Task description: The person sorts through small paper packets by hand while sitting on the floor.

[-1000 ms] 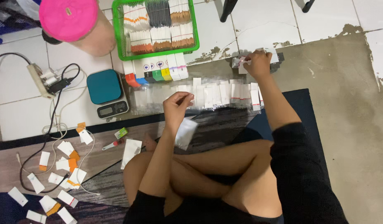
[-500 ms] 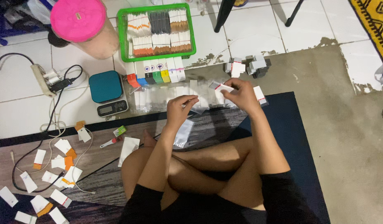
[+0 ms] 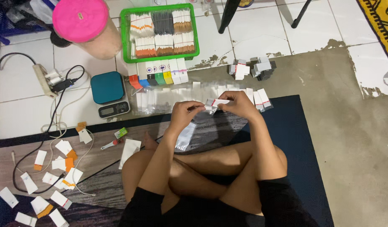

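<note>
I sit cross-legged on a dark mat (image 3: 294,138). My left hand (image 3: 183,113) and my right hand (image 3: 238,103) meet in front of me, both pinching a small white packet with a red stripe (image 3: 217,103). A clear plastic bag (image 3: 186,135) hangs under my left hand; whether that hand grips it I cannot tell. Just beyond my hands lies a row of clear little bags (image 3: 160,98) on the floor.
A green basket (image 3: 127,42) with white packets stands at the back, coloured boxes (image 3: 156,75) in front of it. A teal scale (image 3: 110,94) sits left, a pink-lidded jar (image 3: 82,23) behind. A power strip (image 3: 43,80) with cables and scattered white slips (image 3: 55,168) lie left. Small packets (image 3: 252,69) stack at the right.
My right hand came back from the packet stack at the far right to the middle, carrying a white packet. It now meets my left hand, which rose slightly.
</note>
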